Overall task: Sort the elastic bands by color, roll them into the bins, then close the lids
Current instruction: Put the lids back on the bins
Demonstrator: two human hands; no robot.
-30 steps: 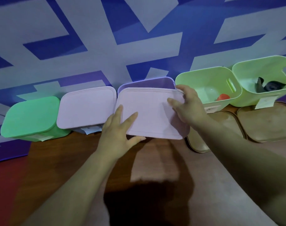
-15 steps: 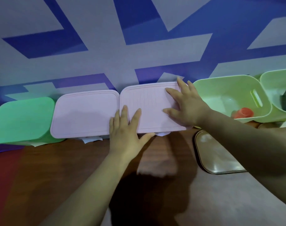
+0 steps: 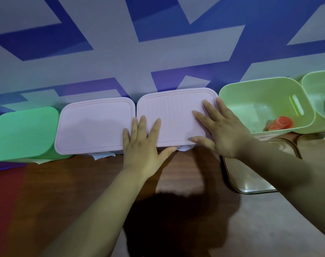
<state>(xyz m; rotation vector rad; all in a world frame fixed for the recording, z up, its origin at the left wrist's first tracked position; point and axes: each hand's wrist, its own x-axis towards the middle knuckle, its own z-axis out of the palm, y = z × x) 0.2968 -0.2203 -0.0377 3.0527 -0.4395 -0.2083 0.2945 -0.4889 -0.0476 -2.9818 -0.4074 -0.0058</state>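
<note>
Along the wall stands a row of bins. A pink lid (image 3: 173, 112) lies flat on the middle bin. My left hand (image 3: 145, 143) presses its near left corner with straight fingers. My right hand (image 3: 219, 130) lies flat on its right side. To the left, a second pink lid (image 3: 95, 125) covers its bin, and a green lidded bin (image 3: 22, 134) stands at the far left. On the right, an open light green bin (image 3: 237, 95) holds a rolled orange band (image 3: 280, 123). Another open light green bin (image 3: 317, 89) is cut off by the right edge of the frame.
A tan lid (image 3: 250, 182) lies on the brown table (image 3: 83, 182) in front of the open green bin, partly under my right arm. A second tan lid (image 3: 317, 143) lies further right. Paper labels (image 3: 102, 155) stick out under the pink bins. The blue-patterned wall is directly behind.
The pink lid was tilted above the purple bin and gripped by my right hand; it now lies flat on the bin with both hands pressing on it. The camera has moved closer.
</note>
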